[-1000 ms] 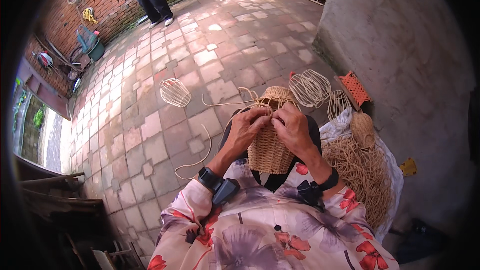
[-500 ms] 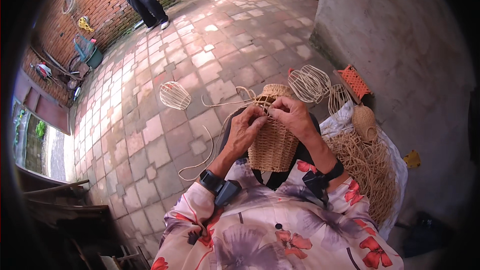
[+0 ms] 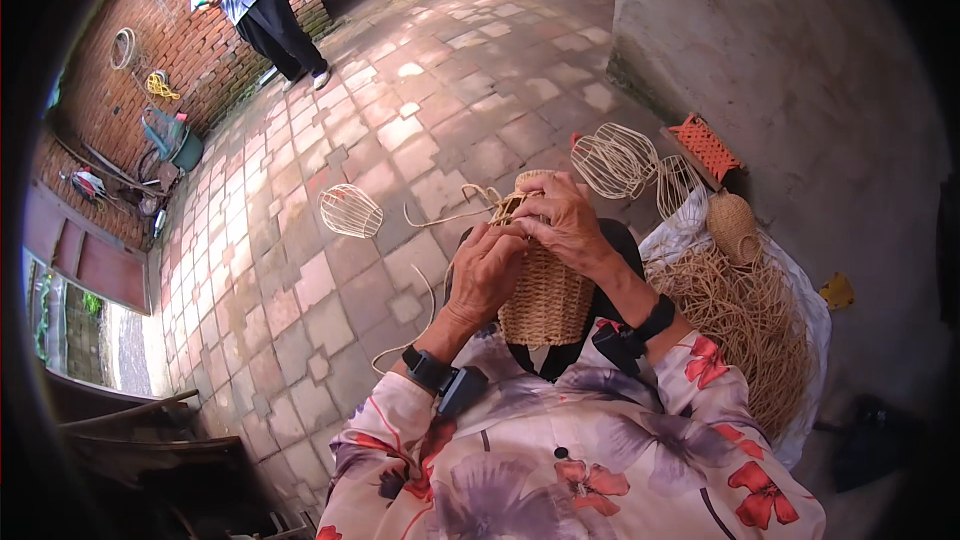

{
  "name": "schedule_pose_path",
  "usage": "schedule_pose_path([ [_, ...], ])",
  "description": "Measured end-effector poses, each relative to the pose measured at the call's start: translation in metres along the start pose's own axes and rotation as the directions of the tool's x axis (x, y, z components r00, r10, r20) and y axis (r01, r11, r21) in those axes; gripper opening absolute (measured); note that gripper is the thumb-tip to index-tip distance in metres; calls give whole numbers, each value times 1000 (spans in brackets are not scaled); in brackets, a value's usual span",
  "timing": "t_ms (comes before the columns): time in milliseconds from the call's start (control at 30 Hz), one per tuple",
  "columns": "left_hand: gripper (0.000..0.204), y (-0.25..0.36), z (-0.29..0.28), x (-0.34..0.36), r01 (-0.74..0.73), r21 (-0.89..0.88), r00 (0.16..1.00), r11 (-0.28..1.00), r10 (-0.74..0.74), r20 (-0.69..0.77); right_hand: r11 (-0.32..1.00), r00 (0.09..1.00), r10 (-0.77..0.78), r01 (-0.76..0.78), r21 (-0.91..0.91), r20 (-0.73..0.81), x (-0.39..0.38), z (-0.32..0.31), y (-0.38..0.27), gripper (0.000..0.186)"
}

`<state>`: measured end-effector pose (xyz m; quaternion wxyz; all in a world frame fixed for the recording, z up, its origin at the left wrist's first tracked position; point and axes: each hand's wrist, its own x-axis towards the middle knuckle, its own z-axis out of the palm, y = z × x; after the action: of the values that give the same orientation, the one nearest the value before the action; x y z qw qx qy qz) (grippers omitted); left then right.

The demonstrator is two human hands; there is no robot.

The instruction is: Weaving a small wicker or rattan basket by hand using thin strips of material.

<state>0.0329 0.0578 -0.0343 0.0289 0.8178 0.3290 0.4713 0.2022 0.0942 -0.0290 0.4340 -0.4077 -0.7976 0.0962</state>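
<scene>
A tan woven basket lies in my lap between my knees, its narrower neck pointing away from me. At the neck's left side my left hand is closed, pinching a cord strand against the weave. My right hand curls over the neck with its fingers bent onto the basket, its thumb close to the left fingertips. The exact spot where the fingers meet is hidden. From the basket a loose length of cord loops out to the left, and another strand trails down over the paving.
A pile of tan cord lies on a white sack at my right. Beside it are a finished-looking woven vessel, bare wicker frames and an orange woven stool. Another frame sits left on the paving. A person stands far left.
My right hand has shifted from a fingertip pinch to lying over the basket's neck. The left hand has moved slightly, its fingers now hiding more of the weave. The view has tilted slightly.
</scene>
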Motion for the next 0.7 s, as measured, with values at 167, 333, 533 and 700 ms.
schedule_pose_path([
  [167,21,-1,-4,1,-60,59,995,996,56,79,1000,998,-9,8,25,67,1,-1,-1,9],
  [333,19,-2,-7,4,-172,69,981,983,164,107,999,995,18,-23,46,95,1,-2,-3,9],
  [533,18,-6,-11,8,-259,34,954,965,250,163,994,992,10,-23,103,124,3,-4,3,10],
  [700,21,-8,-13,11,-295,12,941,955,288,176,994,989,18,-34,108,146,3,-3,4,12],
])
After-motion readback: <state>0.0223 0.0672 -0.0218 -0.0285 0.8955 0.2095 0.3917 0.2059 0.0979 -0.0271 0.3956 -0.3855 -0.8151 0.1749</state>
